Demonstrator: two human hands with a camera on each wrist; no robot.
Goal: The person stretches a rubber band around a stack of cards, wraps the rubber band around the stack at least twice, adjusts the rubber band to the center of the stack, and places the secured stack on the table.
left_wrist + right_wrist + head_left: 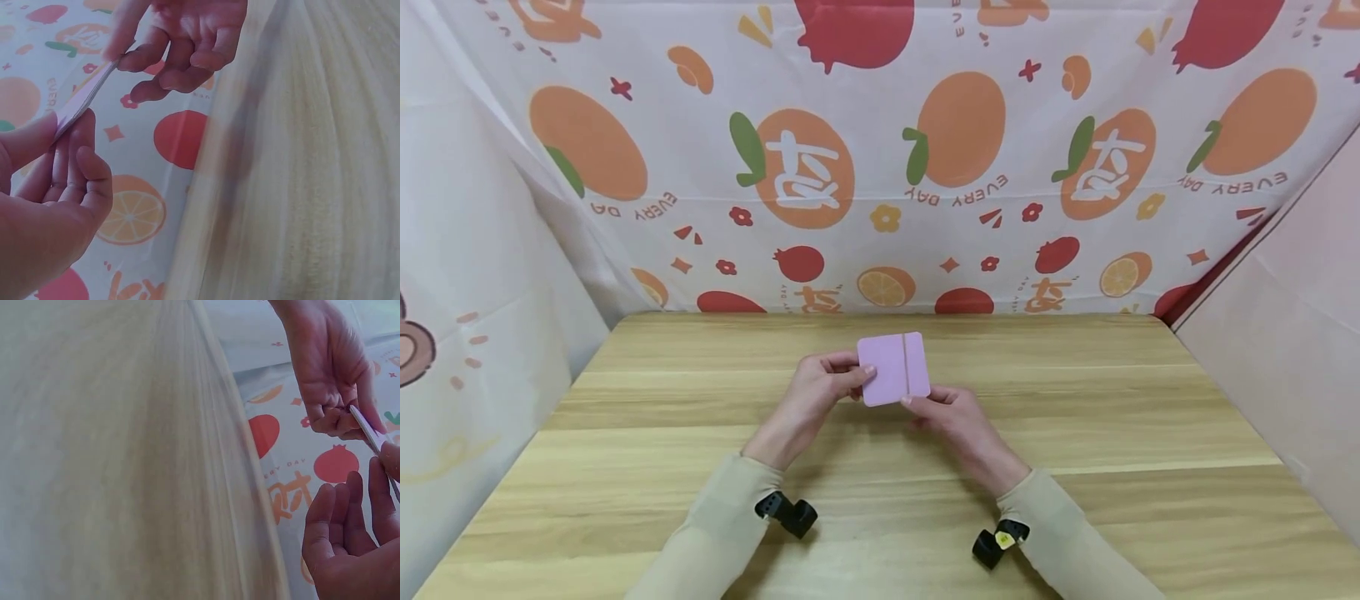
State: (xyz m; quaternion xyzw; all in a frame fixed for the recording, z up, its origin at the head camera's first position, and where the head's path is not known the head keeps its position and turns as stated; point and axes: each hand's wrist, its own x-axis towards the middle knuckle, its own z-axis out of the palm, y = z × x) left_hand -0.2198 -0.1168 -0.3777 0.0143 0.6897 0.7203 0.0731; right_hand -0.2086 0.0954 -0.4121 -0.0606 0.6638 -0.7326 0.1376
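A small square pink notebook (887,371) with rounded corners and a tan elastic band near its right side is held up above the table. My left hand (820,387) pinches its left edge, thumb on the front face. At the lower right corner, my right hand (958,421) pinches it between thumb and fingers. Seen from the left wrist, the notebook (84,97) is nearly edge-on and shows thin layered pages. The right wrist view also catches it edge-on, a pale thin notebook (369,428) between both hands. Its back face is hidden.
A wood-grain table (662,467) lies under both arms. Behind its far edge hangs a white cloth (865,242) printed with fruit. Pale cloth walls (482,250) stand at both sides. Black wrist cameras (790,512) are strapped over the beige sleeves.
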